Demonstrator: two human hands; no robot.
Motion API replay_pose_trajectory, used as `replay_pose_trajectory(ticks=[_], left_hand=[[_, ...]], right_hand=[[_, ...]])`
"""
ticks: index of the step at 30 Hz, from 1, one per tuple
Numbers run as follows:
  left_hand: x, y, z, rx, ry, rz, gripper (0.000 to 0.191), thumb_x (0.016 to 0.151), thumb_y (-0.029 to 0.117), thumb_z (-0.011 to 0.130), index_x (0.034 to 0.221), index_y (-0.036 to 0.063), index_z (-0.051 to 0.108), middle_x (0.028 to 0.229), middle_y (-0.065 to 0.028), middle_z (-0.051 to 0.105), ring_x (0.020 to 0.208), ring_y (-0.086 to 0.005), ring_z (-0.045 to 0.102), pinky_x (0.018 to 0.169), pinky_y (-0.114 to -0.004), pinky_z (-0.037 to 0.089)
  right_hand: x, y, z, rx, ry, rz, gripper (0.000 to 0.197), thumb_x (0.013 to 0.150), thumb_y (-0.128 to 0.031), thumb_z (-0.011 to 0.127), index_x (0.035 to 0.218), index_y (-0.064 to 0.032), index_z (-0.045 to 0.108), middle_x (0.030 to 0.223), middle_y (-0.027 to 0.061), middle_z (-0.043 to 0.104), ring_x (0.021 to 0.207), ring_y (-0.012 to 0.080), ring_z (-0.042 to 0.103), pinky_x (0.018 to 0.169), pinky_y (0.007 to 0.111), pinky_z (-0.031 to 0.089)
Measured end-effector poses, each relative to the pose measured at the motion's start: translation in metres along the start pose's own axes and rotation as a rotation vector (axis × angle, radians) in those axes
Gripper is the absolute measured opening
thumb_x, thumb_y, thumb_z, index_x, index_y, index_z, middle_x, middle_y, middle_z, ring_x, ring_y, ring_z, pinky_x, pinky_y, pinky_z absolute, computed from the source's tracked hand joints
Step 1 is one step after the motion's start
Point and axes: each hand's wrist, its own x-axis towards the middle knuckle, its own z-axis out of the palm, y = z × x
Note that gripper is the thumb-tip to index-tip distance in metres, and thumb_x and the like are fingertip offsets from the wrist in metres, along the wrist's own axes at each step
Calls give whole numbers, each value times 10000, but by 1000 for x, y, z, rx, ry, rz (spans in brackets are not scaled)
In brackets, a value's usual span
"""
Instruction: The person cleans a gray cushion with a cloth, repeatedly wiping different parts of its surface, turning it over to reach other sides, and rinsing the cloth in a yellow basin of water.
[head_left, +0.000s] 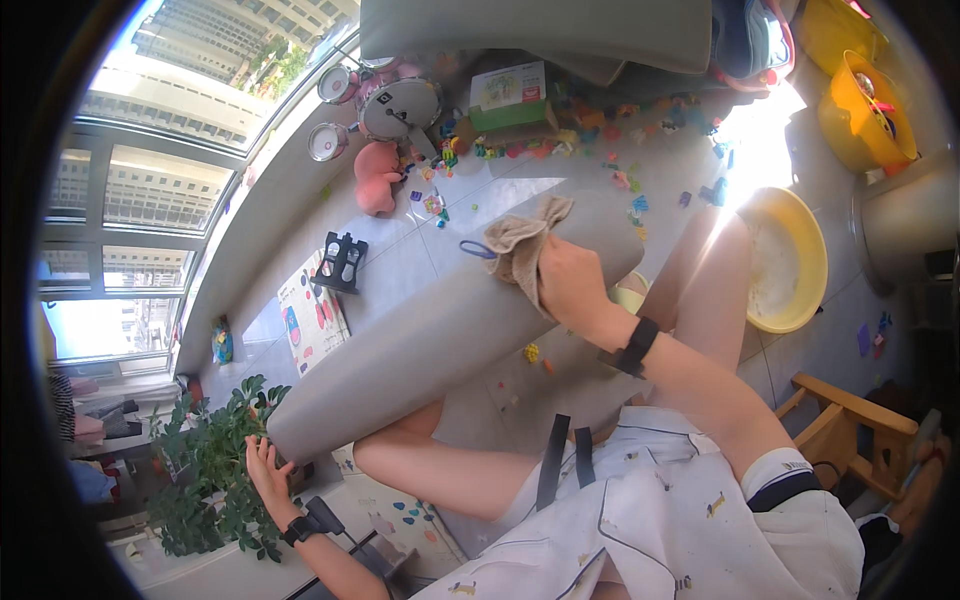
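A crumpled brown cloth (517, 244) with a blue loop is bunched in my right hand (571, 281). It rests on the upper surface of a long grey padded cushion (450, 322), which slants across in front of me over my bent leg. At the cushion's lower left end is my left hand (268, 472), its fingers spread; it is at or against the edge, and the exact contact is hard to make out. Beside my other knee on the tiled floor stands a yellow basin (814, 277) with cloudy, sudsy liquid in it.
Small toys (525, 146) lie scattered near a pink toy drum set (397, 109), a pink plush toy (375, 180) and a green-and-white box (510, 94). A black stand (341, 262), leafy plant (217, 480), wooden stool (855, 412) and yellow bucket (844, 131) surround me.
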Motion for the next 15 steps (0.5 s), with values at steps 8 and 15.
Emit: replay_pose_trajectory(ticks=[8,15], left_hand=[[-155,-42,268,730,-507,1042,386,990,300,462,1279,61,553,1340,-191,521,1295,-322,439,1090,-417,303],[-186,-45,321,782,-526,1121,350,957,304,490,799,61,685,748,-147,656,699,-346,611,750,-489,471]], right_hand=[[6,-1,-11,137,33,-127,258,839,-156,628,1046,-5,597,963,126,647,878,265,639,711,351,517],[-32,38,-148,967,69,550,393,860,-185,675,1186,-1,557,1110,99,601,1042,213,560,891,333,443]])
